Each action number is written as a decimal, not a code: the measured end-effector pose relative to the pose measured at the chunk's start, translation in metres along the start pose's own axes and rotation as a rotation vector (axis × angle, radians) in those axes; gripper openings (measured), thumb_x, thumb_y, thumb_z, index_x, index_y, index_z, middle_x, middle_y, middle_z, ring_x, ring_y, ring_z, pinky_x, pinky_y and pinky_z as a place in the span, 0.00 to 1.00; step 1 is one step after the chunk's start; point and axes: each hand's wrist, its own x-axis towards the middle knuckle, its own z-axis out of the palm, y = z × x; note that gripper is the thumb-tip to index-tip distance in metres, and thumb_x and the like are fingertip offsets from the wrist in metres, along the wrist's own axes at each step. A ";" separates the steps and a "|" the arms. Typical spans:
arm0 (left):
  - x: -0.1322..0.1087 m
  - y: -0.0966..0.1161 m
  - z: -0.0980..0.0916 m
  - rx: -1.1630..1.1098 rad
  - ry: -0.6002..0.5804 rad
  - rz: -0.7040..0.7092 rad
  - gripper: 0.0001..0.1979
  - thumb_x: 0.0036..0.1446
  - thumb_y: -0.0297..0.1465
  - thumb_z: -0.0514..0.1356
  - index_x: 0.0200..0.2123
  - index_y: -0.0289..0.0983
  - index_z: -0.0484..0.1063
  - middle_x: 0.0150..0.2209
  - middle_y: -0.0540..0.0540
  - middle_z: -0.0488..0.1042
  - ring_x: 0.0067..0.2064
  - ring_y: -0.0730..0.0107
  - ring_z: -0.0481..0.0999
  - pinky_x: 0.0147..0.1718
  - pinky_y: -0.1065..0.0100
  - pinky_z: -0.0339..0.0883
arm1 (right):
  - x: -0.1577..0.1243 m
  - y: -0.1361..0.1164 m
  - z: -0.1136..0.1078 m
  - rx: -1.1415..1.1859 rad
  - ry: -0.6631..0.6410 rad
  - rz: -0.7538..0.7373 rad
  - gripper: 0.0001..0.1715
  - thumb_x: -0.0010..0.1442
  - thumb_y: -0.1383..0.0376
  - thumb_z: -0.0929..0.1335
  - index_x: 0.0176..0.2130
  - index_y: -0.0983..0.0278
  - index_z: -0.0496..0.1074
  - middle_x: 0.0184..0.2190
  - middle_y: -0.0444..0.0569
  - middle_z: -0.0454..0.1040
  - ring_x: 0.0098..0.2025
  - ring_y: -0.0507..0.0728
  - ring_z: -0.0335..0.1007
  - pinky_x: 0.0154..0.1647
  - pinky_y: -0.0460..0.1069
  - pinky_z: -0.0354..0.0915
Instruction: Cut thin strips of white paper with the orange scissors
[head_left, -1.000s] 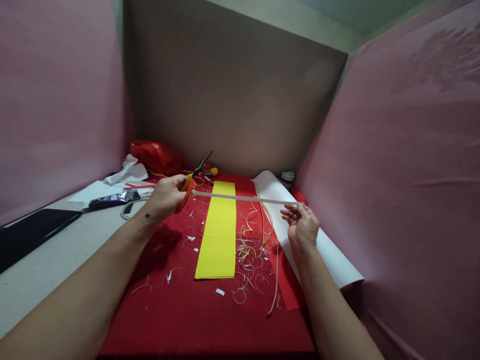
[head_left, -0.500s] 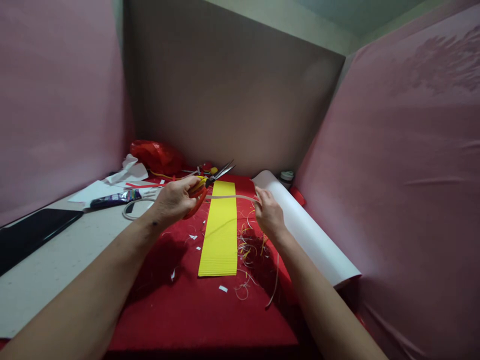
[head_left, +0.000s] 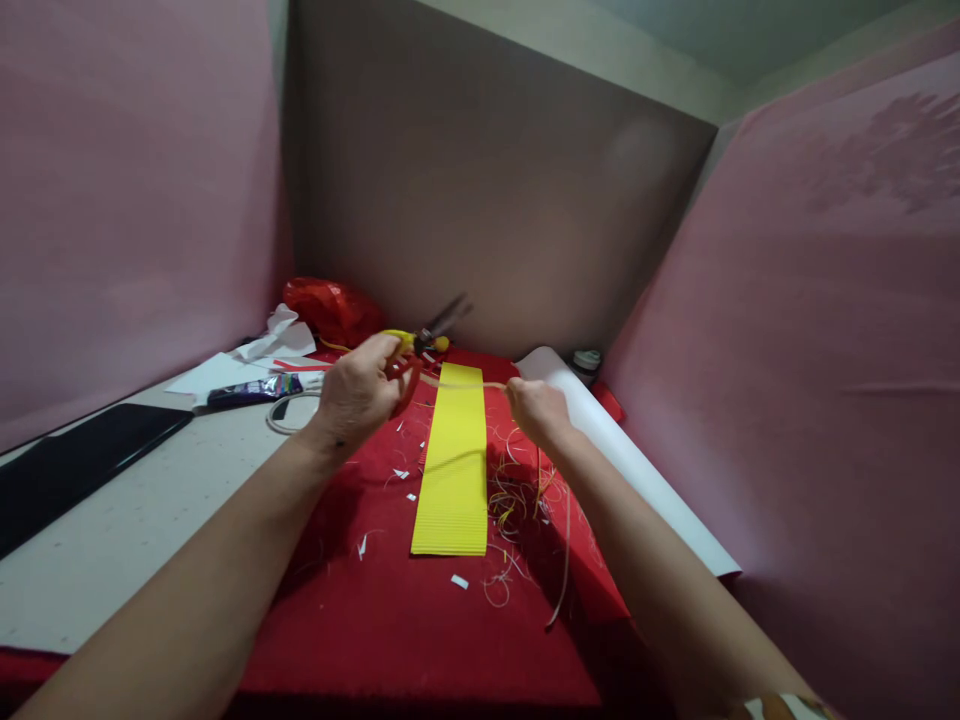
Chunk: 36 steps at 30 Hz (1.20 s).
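Observation:
My left hand (head_left: 360, 392) is closed round the orange and yellow handles of a pair of scissors (head_left: 424, 340), whose blades point up and to the right, blurred. My right hand (head_left: 534, 405) pinches a thin pale paper strip (head_left: 469, 385). The strip stretches from that pinch across to the scissors, and its loose end hangs down past my right forearm. Both hands hover above a long yellow corrugated sheet (head_left: 454, 465) lying on a red mat (head_left: 420, 625).
Thin paper curls and white scraps (head_left: 517, 500) litter the mat. A white paper roll (head_left: 645, 480) lies along the right wall beside a small jar (head_left: 586, 362). On the left are a black tablet (head_left: 67, 465), a purple tube (head_left: 251, 390), white paper and a red bag (head_left: 330, 308).
My right hand has slid left along the strip toward the scissors, so the stretched length is much shorter. The scissors have tilted to point right and upward.

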 end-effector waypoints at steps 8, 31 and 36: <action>0.006 -0.004 0.005 -0.468 0.067 -0.394 0.11 0.42 0.35 0.64 0.29 0.36 0.70 0.23 0.53 0.66 0.24 0.76 0.63 0.23 0.70 0.57 | 0.016 -0.010 -0.052 1.098 0.030 0.513 0.09 0.50 0.69 0.63 0.23 0.68 0.71 0.09 0.44 0.67 0.08 0.46 0.49 0.08 0.42 0.41; -0.034 0.022 0.054 -0.514 -0.715 -0.554 0.12 0.34 0.31 0.66 0.26 0.35 0.70 0.19 0.53 0.66 0.21 0.77 0.60 0.20 0.70 0.50 | -0.042 0.001 -0.001 1.776 0.196 0.845 0.06 0.54 0.72 0.62 0.27 0.66 0.66 0.18 0.46 0.76 0.12 0.45 0.57 0.12 0.39 0.52; -0.031 0.020 0.054 -0.462 -0.698 -0.501 0.11 0.33 0.31 0.65 0.24 0.35 0.69 0.21 0.52 0.66 0.23 0.75 0.61 0.23 0.69 0.51 | -0.042 0.014 -0.005 1.844 0.157 0.962 0.12 0.58 0.72 0.60 0.25 0.67 0.66 0.19 0.47 0.76 0.12 0.44 0.54 0.11 0.38 0.50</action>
